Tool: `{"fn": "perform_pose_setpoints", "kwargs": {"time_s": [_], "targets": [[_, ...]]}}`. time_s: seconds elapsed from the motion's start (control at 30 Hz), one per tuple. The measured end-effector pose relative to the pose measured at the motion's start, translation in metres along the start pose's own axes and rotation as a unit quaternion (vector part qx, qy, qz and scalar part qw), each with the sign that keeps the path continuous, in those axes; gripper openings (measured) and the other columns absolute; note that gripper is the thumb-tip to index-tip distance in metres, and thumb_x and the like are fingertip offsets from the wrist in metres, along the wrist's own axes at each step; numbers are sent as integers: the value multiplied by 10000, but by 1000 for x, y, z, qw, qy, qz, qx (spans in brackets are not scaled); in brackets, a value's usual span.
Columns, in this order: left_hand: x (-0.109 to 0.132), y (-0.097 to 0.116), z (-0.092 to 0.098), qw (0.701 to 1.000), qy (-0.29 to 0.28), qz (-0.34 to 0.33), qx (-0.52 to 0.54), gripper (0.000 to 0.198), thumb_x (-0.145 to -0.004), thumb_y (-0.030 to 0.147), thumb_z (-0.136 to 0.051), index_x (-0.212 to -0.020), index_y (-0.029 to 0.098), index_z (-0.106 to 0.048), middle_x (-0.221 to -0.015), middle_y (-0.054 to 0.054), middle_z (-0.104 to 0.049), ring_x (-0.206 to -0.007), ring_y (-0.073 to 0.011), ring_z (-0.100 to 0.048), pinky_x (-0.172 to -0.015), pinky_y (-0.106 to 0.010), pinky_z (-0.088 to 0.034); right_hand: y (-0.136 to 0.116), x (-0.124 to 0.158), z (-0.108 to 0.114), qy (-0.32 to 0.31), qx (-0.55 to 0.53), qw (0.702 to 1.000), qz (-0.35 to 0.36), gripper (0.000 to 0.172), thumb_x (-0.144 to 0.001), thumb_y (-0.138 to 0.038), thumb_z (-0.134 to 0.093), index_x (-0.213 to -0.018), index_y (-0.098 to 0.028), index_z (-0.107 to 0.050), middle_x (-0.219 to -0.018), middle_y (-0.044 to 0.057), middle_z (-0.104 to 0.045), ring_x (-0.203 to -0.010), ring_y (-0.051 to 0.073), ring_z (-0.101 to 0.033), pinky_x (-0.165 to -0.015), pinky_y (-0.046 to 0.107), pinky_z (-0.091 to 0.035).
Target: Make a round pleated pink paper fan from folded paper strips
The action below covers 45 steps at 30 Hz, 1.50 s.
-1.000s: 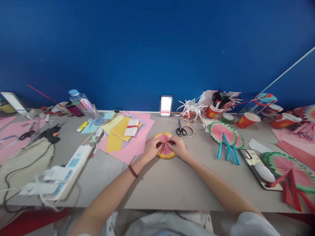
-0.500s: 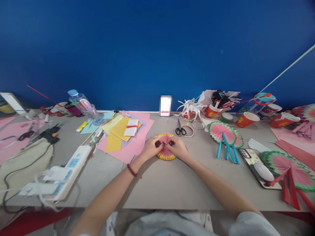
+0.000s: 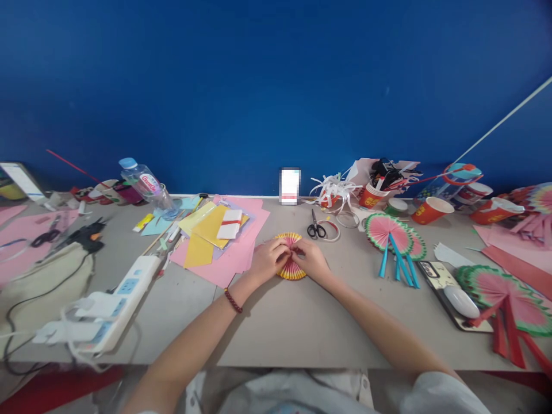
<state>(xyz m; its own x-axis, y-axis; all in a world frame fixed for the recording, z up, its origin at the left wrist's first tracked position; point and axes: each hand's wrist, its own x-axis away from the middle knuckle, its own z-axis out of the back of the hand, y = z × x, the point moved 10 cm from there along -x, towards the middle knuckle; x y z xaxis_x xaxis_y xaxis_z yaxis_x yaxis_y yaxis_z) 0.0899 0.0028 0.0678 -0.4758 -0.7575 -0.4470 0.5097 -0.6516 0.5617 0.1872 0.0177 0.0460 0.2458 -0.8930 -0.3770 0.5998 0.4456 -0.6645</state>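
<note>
A round pleated paper fan (image 3: 292,273), pink with a yellow rim, lies on the grey table between my hands. My left hand (image 3: 270,257) reaches over its left side, with fingers bent and closed near the middle. From the right, my right hand (image 3: 310,257) pinches at the fan's centre. The fingertips of both hands nearly meet there and hide the centre folds. Behind my right hand are black-handled scissors (image 3: 316,230) and a roll of tape (image 3: 333,231).
Left of my hands lie pink paper sheets (image 3: 235,261) and yellow paper (image 3: 199,250). A white power strip (image 3: 129,293) and a plastic bottle (image 3: 144,179) are further left. Finished-looking fans with blue handles (image 3: 388,233), a phone with a mouse (image 3: 460,302) on it, and red cups (image 3: 431,211) are right.
My left hand has shifted slightly over the fan, its fingers now covering more of the centre. My right hand stays almost in place.
</note>
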Motion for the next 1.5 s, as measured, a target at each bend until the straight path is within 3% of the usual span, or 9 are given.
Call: {"fn": "perform_pose_setpoints", "kwargs": {"time_s": [0.2, 0.57, 0.8, 1.13, 1.5], "targets": [[1, -1, -2, 1000, -6, -10, -4, 198, -912, 247, -420, -919, 214, -615, -1050, -55, -614, -976, -167, -568, -861, -310, -456, -8, 1, -7, -33, -9, 999, 34, 149, -688, -66, -498, -705, -184, -587, -695, 21, -587, -672, 157, -522, -641, 266, -409], [2, -7, -5, 1000, -28, 10, 10, 194, -922, 255, -415, -914, 216, -605, -1022, -45, -627, -962, -162, -566, -856, -307, -447, -1, 2, -15, -73, -88, 993, -10, 108, -713, -124, -494, -645, -183, -554, -633, -19, -524, -606, 121, -480, -571, 228, -370], [2, -9, -6, 999, -30, 23, 21, 170, -907, 249, -439, -905, 221, -606, -998, -38, -633, -953, -161, -569, -857, -308, -450, -3, 2, -15, -103, -104, 989, -8, 120, -744, -125, -510, -692, -170, -608, -673, -17, -579, -645, 121, -505, -613, 231, -392], [1, -10, -4, 998, -23, 28, 48, 143, -894, 240, -459, -860, 222, -597, -964, -26, -637, -918, -163, -572, -839, -297, -439, -3, -1, -15, -136, -115, 984, -1, 181, -830, -277, -544, -698, -173, -611, -667, -7, -584, -643, 132, -516, -610, 241, -393], [4, -36, -1, 985, 22, 121, 125, 150, -868, 258, -483, -892, 190, -614, -887, -40, -635, -768, -143, -590, -696, -256, -481, 1, 1, -15, -124, -128, 984, -25, 119, -807, -210, -544, -771, -180, -653, -749, 11, -640, -676, 131, -556, -659, 245, -425]]}}
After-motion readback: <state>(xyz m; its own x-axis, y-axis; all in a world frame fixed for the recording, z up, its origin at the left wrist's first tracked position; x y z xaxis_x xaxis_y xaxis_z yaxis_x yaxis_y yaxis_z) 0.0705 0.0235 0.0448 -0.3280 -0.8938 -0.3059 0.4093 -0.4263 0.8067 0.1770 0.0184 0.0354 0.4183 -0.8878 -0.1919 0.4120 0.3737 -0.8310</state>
